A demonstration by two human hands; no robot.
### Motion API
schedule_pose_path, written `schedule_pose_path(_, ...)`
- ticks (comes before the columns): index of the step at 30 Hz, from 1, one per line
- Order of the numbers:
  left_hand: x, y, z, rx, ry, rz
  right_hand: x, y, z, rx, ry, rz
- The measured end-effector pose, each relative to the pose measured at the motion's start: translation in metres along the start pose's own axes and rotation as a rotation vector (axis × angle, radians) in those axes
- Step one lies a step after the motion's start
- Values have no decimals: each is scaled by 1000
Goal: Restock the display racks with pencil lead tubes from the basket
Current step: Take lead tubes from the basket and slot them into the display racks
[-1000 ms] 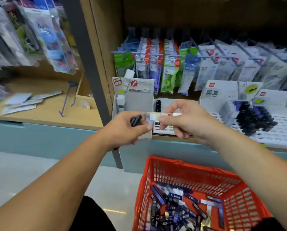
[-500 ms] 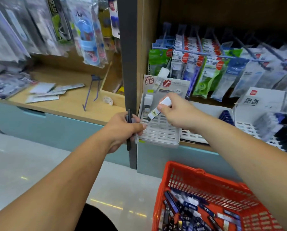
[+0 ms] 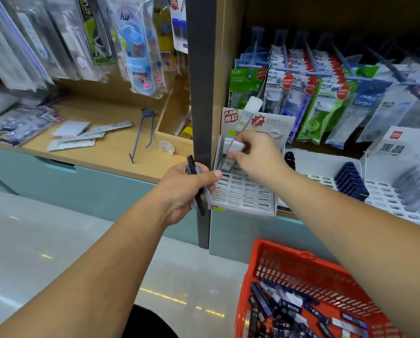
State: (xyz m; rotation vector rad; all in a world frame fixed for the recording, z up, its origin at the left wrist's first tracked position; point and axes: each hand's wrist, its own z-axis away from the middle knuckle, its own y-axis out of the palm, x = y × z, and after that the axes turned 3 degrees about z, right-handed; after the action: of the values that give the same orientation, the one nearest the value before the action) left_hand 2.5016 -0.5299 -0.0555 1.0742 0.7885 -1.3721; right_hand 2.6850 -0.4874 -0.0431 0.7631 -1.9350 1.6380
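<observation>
Slotting into the grey display rack (image 3: 243, 196): pinching a white-capped lead tube (image 3: 228, 163) with the right hand (image 3: 257, 157), clutching spare tubes (image 3: 199, 204) in the left hand (image 3: 183, 189). Next: seat it upright.

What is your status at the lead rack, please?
Right hand pinching a white-capped tube at back-left of the grey rack. Left hand gripping spare tubes. Red basket holds more. Nothing blocking the slots.
</observation>
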Motion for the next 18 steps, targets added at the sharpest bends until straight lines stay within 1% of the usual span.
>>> schedule_pose_path(2, -2, 0, 0, -3, -1, 56, 1, 0, 0, -23, -9, 14)
schedule_pose_path(5, -4, -1, -2, -3, -27, 209, 1, 1, 1, -64, -3, -37)
schedule_pose_path(8, -5, 2, -2, 20, -40, 338, -1, 3, 2, -64, -86, 30)
schedule_pose_path(12, -6, 5, 0, 52, -44, 379, -2, 9, 3, -44, -182, 98)
schedule_pose_path(14, -6, 5, 0, 63, -42, 383, -4, 12, 4, -87, -235, 118)
schedule_pose_path(16, -5, 6, 0, 58, -41, 394, -5, 13, 8, -145, -254, 200)
schedule_pose_path(18, -5, 6, 1, 59, -42, 412, -8, 9, 14, -148, -239, 372)
